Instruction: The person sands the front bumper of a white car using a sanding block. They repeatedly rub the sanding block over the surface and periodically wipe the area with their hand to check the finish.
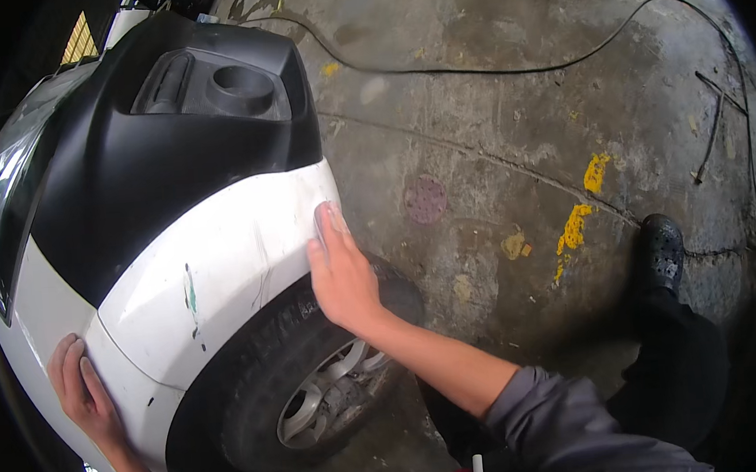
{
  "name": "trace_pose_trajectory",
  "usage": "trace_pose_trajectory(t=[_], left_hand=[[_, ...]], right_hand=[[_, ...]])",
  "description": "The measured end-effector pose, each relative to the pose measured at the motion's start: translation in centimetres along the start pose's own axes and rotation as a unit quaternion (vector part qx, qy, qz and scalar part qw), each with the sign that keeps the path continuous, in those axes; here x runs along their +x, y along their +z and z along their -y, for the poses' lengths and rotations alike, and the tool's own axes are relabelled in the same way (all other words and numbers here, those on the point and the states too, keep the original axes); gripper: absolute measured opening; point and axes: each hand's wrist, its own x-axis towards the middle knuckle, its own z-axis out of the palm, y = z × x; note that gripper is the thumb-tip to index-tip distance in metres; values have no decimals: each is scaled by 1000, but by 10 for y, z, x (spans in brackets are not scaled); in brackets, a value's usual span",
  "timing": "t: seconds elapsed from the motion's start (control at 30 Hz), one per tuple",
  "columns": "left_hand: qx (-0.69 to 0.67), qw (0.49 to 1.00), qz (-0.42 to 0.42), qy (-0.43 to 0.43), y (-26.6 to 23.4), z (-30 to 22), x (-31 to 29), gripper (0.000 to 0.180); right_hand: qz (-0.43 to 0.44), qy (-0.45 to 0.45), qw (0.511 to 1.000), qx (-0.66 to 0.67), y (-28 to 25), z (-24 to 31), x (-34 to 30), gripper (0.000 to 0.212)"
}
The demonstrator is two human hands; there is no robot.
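A white car's front corner fills the left side, its white bumper panel point(218, 231) marked with dark scratches and a green-black scuff. My right hand point(343, 279) presses its stretched fingers against the panel's outer edge, above the front wheel point(329, 400). Under those fingers shows a sliver of something thin and greyish, mostly covered, so its kind cannot be made out. My left hand point(84, 392) lies on the white fender point(126, 362) behind the panel seam, fingers extended and holding nothing. Matte black bumper trim point(185, 153) with a round recess adjoins the white panel.
A black cable point(489, 71) snakes over the stained concrete floor point(460, 150). At the far right lies a dark T-shaped metal tool point(714, 125). Yellow paint patches point(574, 228) mark the floor near a dark clog point(663, 249) on a foot.
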Motion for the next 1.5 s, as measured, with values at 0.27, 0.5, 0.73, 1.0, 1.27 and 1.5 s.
trace_pose_trajectory(t=[0.27,0.5,0.73,1.0,1.27,1.5], left_hand=[[21,999,-30,6,-18,-15,10,22],[-4,1000,-25,12,2,-18,12,22],[4,1000,-21,16,-3,-18,10,21],[0,1000,-28,3,0,-22,16,21],[6,999,-29,13,2,-21,9,22],[9,1000,-29,9,0,-24,12,21]], right_hand=[[-31,-59,998,1,5,5,21,61],[-14,-83,996,-38,-11,-5,28,60],[-15,-83,996,-42,-16,-4,26,59],[-3,-87,996,-29,-20,-8,40,58],[9,-49,998,-24,-24,-11,47,59],[18,-29,999,-16,-23,-6,28,58]])
